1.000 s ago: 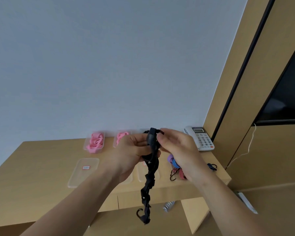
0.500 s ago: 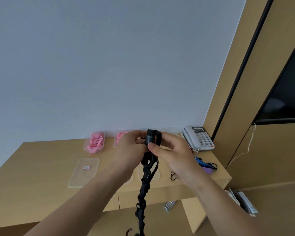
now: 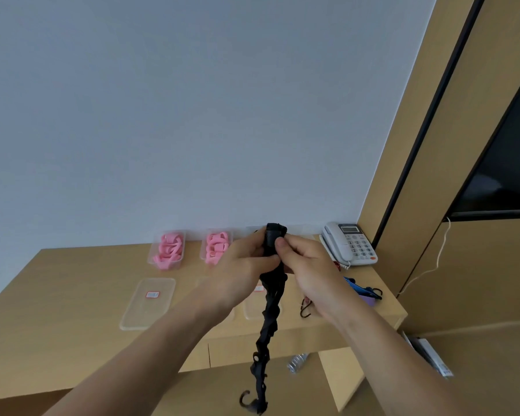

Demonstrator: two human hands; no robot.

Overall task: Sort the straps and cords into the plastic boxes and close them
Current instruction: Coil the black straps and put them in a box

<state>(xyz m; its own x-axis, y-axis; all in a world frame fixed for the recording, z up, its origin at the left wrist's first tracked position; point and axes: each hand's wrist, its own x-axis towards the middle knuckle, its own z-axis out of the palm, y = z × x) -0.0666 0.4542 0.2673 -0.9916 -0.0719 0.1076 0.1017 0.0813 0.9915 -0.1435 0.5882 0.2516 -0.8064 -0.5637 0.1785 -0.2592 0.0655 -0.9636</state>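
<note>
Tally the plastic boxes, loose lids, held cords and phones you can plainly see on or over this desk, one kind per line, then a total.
Boxes holding pink straps: 2 (left box, right box)
Clear lids lying fully in view: 1 (lid)
Black cords held by both hands: 1 (black cord)
Telephones: 1 (telephone)
Total: 5

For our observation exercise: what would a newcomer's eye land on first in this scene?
First, the black crinkled elastic cord with a hook end, held up centre frame by the left hand and right hand, its tail dangling below the wooden desk. Next, two clear plastic boxes of pink straps at the desk's back edge by the wall.
</note>
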